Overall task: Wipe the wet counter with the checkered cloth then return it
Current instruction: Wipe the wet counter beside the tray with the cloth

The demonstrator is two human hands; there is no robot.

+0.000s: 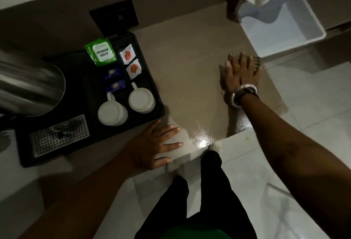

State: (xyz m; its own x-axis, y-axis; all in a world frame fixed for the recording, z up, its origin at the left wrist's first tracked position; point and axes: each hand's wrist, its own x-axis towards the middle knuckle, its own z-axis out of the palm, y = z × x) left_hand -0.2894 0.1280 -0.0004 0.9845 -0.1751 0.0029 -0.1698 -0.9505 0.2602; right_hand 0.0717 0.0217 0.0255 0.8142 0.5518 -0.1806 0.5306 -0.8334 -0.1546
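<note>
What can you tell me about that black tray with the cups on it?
The black tray sits on the counter's left side, rectangular with a raised rim, dark and matte, probably plastic. It holds two white mugs turned upside down, a green tea sachet, small white and blue packets, a perforated metal grate and a steel kettle. The left hand lies flat on the counter beside its near corner.

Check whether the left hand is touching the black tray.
Cannot tell. In the head view the left hand lies flat on the counter beside the black tray; its thumb side reaches the tray's corner, but blur hides any contact or gap.
</note>
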